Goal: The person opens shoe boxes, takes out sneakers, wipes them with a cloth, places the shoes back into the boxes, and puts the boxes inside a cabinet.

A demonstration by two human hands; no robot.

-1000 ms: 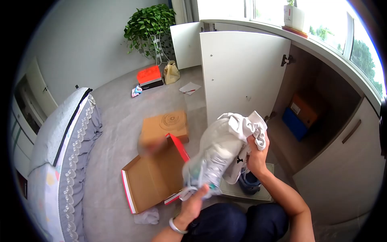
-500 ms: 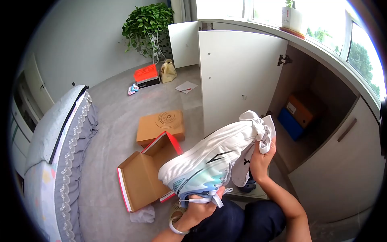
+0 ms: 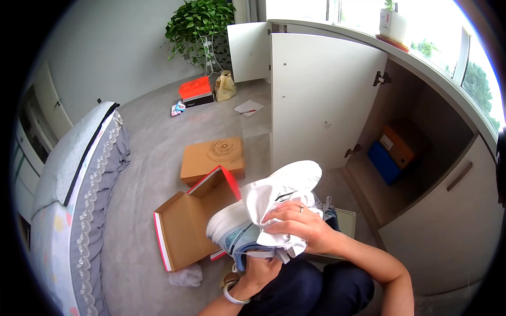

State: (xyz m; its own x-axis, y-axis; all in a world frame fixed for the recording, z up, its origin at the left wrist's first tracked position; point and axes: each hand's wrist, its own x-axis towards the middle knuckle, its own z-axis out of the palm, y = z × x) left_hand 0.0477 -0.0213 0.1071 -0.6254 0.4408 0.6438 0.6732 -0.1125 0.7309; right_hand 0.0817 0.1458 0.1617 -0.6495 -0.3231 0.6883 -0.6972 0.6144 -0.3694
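A white and light-blue sneaker is held in the air over my knees, its toe pointing up and away to the right. My left hand grips it at the heel and ankle opening, with a bracelet on the wrist. A crumpled white cloth drapes over the shoe's side and hides its middle. My right hand, wearing a ring, is closed on this cloth and presses it against the upper. White laces hang near my left hand. Behind my right hand, part of a dark shoe shows.
An open shoebox with red edges lies on the floor, beside a closed brown box. To the right, an open cabinet door stands out; blue and brown boxes sit inside. A bed borders the left.
My right hand has brought the white cloth from beyond the shoe's toe down onto its side. The sneaker's toe has dipped slightly, and the view has shifted a little.
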